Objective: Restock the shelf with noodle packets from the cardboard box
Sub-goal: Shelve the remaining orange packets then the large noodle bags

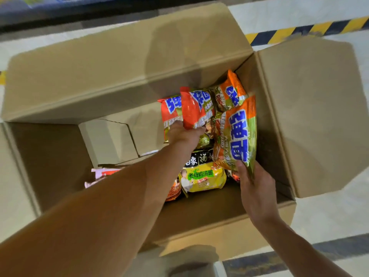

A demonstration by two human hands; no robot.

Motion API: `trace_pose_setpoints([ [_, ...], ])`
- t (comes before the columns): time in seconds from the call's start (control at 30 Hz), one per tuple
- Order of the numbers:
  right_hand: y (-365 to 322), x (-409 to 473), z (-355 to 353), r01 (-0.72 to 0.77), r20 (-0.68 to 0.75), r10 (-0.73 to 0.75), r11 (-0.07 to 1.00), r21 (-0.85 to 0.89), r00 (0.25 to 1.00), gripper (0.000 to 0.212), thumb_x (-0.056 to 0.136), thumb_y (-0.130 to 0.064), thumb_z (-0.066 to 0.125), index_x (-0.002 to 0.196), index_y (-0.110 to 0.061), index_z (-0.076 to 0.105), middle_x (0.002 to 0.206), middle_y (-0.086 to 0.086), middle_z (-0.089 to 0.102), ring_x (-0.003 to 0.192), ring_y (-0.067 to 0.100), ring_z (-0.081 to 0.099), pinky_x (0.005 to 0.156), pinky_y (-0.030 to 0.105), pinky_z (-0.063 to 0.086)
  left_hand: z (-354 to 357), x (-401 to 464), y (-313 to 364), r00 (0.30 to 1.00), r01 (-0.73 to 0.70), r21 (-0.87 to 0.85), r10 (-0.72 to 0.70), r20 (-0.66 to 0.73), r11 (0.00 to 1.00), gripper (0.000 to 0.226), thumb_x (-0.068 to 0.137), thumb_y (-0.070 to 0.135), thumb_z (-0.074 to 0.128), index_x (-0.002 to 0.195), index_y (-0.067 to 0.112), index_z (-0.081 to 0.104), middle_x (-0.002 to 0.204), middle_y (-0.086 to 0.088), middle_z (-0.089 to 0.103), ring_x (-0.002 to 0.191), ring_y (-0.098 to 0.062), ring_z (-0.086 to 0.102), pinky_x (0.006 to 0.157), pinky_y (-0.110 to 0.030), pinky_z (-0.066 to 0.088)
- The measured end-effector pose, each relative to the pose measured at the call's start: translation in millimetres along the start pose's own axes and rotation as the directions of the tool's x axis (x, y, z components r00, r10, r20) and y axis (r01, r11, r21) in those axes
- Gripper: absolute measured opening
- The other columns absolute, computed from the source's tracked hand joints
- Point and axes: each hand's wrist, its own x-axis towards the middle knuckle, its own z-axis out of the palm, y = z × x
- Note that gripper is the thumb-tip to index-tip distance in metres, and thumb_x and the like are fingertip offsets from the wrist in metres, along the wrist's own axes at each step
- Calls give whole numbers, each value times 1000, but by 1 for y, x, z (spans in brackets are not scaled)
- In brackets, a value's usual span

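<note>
Both hands down inside box [127,62]. Left hand [184,133] gripping red packet [196,108] by lower edge; right hand [253,182] pinching orange packet [237,134] at bottom seam. Yellow packet [203,176] lying between hands. Packets likely light, crinkly, slick, contents brittle; best held at seams, no squeezing.

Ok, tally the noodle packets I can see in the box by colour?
Orange-and-green packets: 4
Yellow-and-black packet: 1
Dark orange packet, mostly hidden under the left arm: 1
Total: 6 visible
</note>
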Motion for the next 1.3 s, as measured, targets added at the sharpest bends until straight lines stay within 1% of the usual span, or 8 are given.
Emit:
trace_pose_setpoints([
  [0.2, -27, -31, -7, -25, -22, 26, 1000, 17, 999, 45, 96, -44, 49, 128, -14, 60, 111, -2, 69, 98, 8, 68, 69, 13, 53, -68, -23, -4, 953, -285, 314, 302, -5, 905, 24, 87, 13, 72, 108, 18, 63, 92, 4, 60, 67, -3, 50, 54, -9, 36],
  [0.37, -74, -67, -4, -25, -58, 28, 999, 42, 998, 38, 97, -41, 51, 124, -16, 62, 110, 1, 70, 101, 15, 67, 86, 44, 57, -171, -58, -4, 908, -399, 368, 418, 30, 840, 21, 89, 19, 69, 109, 24, 65, 90, 3, 72, 80, -19, 67, 65, -24, 48],
  [0.43, -101, -85, 0, -17, -77, 21, 998, 57, 997, 29, 99, -38, 53, 115, -18, 65, 102, -2, 71, 96, 17, 68, 84, 48, 56, -214, -85, -1, 883, -433, 379, 469, -3, 818, 13, 89, 19, 70, 102, 22, 66, 79, 6, 68, 72, -13, 64, 58, -11, 40],
  [0.67, -225, -173, -1, 26, -59, -20, 994, 108, 998, 25, 98, -47, 54, 102, -26, 67, 97, -5, 72, 96, 19, 67, 86, 44, 54, -375, -207, 34, 889, -457, 17, 458, -10, 889, 35, 84, 32, 72, 116, 20, 67, 103, -3, 76, 96, -26, 72, 81, -43, 59],
  [0.77, -299, -220, -13, 91, 17, -92, 993, 75, 996, 27, 99, -43, 49, 108, -24, 66, 93, -5, 74, 89, 10, 69, 79, 35, 57, -444, -269, 71, 879, -477, -24, 477, 17, 879, 28, 92, 20, 69, 120, 21, 65, 111, -2, 74, 102, -23, 71, 85, -40, 58],
  [0.93, -417, -308, -54, 213, 68, -215, 976, 30, 974, 39, 100, -57, 44, 101, -24, 64, 74, 22, 66, 62, 36, 62, 51, 43, 50, -547, -382, 126, 828, -560, -49, 558, -60, 827, 23, 92, 22, 66, 115, 26, 66, 102, 12, 75, 96, -7, 71, 71, -14, 55],
  [1.1, -515, -402, -98, 317, 84, -326, 943, 105, 942, 14, 101, -34, 51, 99, -28, 64, 77, -8, 71, 67, 3, 65, 56, 18, 48, -622, -484, 147, 762, -645, -64, 634, -129, 762, 27, 95, 20, 64, 122, 18, 63, 109, 5, 74, 101, -13, 70, 72, -14, 55],
  [1.3, -562, -501, -137, 372, 68, -389, 910, 181, 919, 18, 97, -48, 53, 100, -35, 65, 92, -2, 75, 87, 19, 71, 77, 50, 59, -663, -592, 139, 672, -741, -139, 724, -156, 657, 29, 96, 22, 62, 125, 17, 63, 112, 3, 73, 101, -12, 71, 75, -18, 57],
])
